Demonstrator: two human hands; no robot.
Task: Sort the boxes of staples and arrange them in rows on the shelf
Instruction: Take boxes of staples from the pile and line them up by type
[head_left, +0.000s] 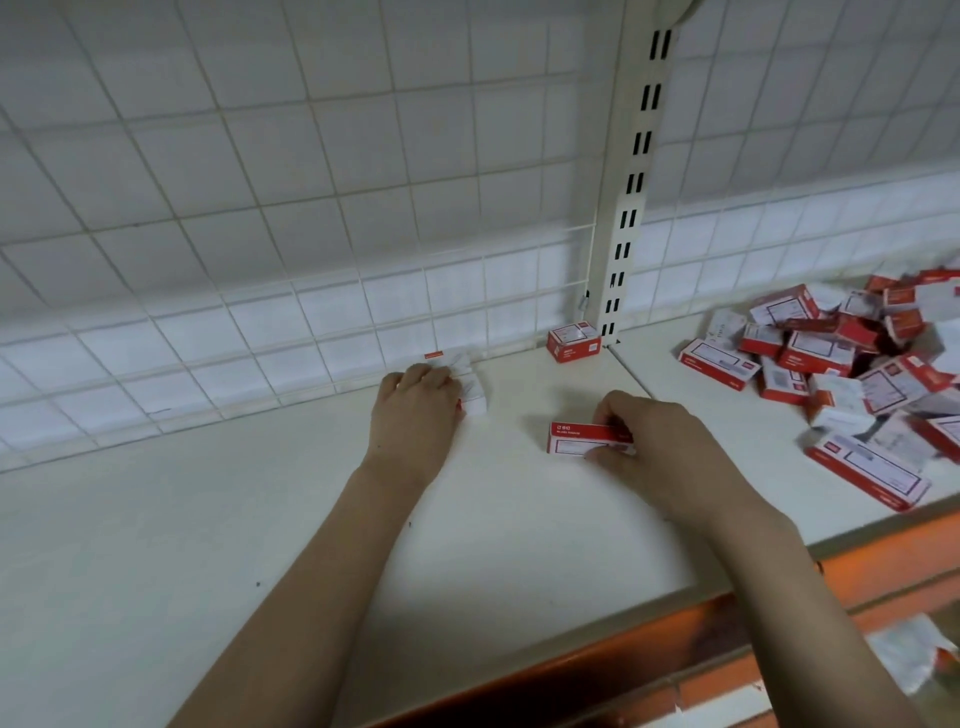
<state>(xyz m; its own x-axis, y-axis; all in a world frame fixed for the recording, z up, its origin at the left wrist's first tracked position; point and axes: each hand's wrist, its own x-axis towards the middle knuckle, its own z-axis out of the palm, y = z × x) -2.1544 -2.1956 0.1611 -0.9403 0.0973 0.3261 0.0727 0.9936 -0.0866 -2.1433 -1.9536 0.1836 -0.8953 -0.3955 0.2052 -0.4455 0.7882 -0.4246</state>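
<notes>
- Shelf (260, 519): a broad white surface with an orange front edge, backed by a white wire grid (311, 182) over tiled wall.
- Upright post (631, 171): a slotted white post standing at the back, where two shelf boards meet.
- Pile of boxes (841, 358): red-and-white staple boxes lying jumbled on the right-hand board, some face up, some tilted, well apart from both hands.
- Left hand (415, 400): reaching to the back of the shelf, fingers curled over a white box (470, 382) that sits against the wire grid; its outline is blurred, so it may be more than one box.
- Right hand (649, 441): thumb and fingers pinching the right end of a red-and-white box (582, 439), which lies flat on the shelf near the middle.
- Single box (573, 341): standing alone at the back corner, just beside the foot of the post.
</notes>
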